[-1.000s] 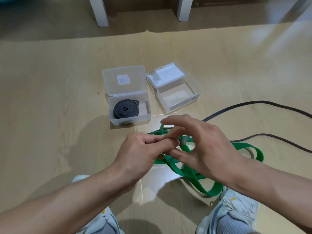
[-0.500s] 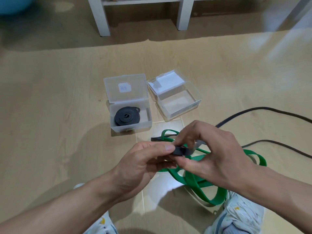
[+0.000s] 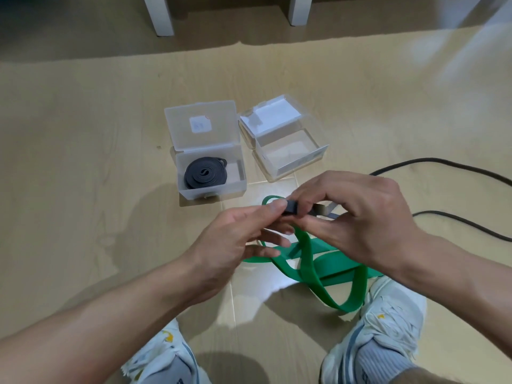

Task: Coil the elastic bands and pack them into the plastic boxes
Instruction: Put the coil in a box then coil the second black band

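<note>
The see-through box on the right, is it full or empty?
Empty. The right clear box is open, lid tipped back, and only its bare bottom shows through.

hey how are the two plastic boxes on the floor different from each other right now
The left box holds a coiled dark grey band; the right box holds nothing. The left box sits square to the camera, the right box is turned at an angle. The left box looks frosted, the right box clearer. Both stand open on the floor, lids tipped back, each lid carrying a white label.
</note>
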`<state>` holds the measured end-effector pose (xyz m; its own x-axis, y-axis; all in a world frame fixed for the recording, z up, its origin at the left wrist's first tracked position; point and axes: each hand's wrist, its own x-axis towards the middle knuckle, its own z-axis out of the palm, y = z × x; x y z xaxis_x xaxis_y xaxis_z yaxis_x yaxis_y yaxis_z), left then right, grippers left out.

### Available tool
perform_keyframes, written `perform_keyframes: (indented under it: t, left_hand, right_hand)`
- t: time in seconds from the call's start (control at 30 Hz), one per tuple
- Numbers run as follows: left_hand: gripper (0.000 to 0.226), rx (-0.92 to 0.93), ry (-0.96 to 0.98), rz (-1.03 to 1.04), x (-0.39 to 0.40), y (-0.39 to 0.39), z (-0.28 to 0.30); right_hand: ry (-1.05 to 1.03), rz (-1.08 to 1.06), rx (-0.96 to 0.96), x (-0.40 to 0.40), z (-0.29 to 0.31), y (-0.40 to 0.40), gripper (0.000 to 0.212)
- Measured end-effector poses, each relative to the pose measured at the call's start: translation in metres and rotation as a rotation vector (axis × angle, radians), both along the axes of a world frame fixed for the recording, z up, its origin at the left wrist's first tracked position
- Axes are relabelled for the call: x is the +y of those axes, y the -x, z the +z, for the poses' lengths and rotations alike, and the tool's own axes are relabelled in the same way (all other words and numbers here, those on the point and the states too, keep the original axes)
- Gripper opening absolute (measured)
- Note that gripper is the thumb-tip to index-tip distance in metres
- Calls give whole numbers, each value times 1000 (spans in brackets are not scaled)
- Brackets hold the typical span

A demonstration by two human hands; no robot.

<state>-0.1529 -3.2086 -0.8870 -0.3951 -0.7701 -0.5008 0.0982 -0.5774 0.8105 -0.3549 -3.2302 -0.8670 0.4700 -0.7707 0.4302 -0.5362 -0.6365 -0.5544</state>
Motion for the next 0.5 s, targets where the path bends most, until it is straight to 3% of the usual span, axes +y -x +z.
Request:
perform_keyframes:
  t: [0.1, 0.2, 0.5]
  left_hand:
    - [39, -46, 90, 32, 0, 1, -2]
    - [34, -26, 153, 32, 1, -2, -2]
    - [44, 138, 207, 12, 1, -7, 2]
  right_hand:
    - [54, 77, 121, -6, 5, 2, 14]
    - [68, 98, 96, -5, 6, 1, 13]
    - [-167, 6, -341, 7, 4, -9, 31]
